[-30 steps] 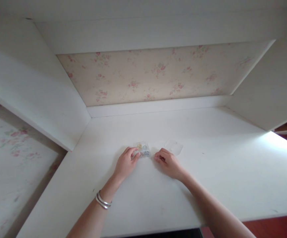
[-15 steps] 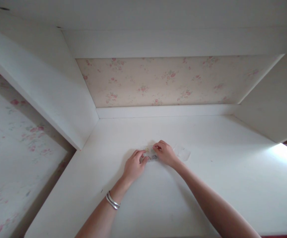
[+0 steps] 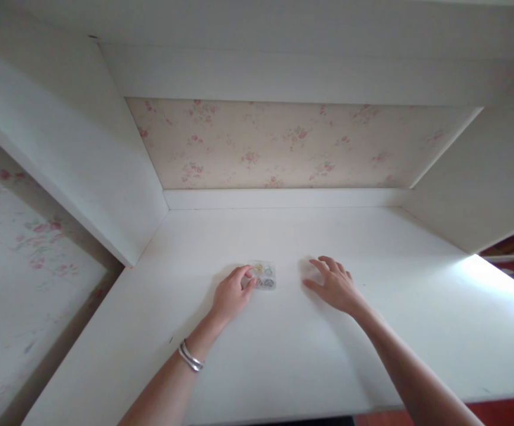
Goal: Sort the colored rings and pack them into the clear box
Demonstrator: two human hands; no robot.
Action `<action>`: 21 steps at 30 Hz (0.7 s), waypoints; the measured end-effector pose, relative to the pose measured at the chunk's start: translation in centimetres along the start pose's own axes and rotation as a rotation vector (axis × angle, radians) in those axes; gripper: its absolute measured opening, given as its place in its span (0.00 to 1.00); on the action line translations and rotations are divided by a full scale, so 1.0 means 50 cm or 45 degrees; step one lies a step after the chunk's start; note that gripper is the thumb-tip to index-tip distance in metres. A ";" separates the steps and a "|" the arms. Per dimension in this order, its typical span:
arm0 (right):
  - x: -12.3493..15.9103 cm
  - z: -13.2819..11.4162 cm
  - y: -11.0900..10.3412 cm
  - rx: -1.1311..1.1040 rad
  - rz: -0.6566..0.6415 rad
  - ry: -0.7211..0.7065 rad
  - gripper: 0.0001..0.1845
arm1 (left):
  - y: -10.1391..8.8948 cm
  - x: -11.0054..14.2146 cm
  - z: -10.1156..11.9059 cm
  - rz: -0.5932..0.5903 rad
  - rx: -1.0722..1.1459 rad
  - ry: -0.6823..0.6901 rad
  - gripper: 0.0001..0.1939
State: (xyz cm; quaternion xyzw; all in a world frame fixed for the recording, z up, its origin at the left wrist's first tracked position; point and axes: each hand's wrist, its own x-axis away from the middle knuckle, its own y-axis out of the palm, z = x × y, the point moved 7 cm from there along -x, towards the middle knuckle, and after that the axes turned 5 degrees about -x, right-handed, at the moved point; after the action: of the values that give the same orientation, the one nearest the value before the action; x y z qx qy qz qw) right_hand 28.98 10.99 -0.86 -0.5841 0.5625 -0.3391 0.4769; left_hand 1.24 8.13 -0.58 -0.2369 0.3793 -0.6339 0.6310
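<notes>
A small clear plastic box [image 3: 269, 271] lies on the white surface. Inside it sit little coloured items, some yellowish, greenish and dark, in what look like separate compartments; they are too small to name. My left hand [image 3: 234, 291], with silver bangles at its wrist, grips the box's left edge between thumb and fingers. To the right, apart from the box, my right hand [image 3: 334, 287] hovers low with its fingers spread and curved. A clear plastic piece [image 3: 311, 270], perhaps a lid, lies beneath those fingers, partly covered by them. Whether the fingers touch it I cannot tell.
The white tabletop [image 3: 257, 361] is bounded by a left side panel [image 3: 74, 148], a right panel [image 3: 483, 177] and a low back ledge [image 3: 283, 198]. A white board [image 3: 257, 71] overhangs the back. Floral wallpaper [image 3: 266, 142] shows behind. A small dark mark [image 3: 170, 340] lies left.
My right hand has left the box and moved right to the clear plastic piece, its fingers now spread. More of the box shows. My left hand still holds its left edge.
</notes>
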 end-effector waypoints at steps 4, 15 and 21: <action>0.003 0.021 0.007 -0.047 -0.002 0.015 0.26 | 0.000 0.006 0.004 -0.002 -0.012 0.007 0.17; -0.003 0.038 -0.060 -0.374 0.304 0.357 0.23 | -0.006 0.012 0.019 0.011 -0.023 0.064 0.16; 0.000 -0.013 -0.012 -1.418 0.350 0.529 0.22 | -0.008 0.011 0.019 -0.011 0.024 0.061 0.22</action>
State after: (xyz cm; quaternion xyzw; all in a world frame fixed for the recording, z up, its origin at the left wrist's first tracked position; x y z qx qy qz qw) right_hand 28.56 10.79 -0.07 -0.5894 0.8068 -0.0364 0.0195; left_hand 1.68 7.37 0.21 -0.2175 0.3872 -0.6457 0.6212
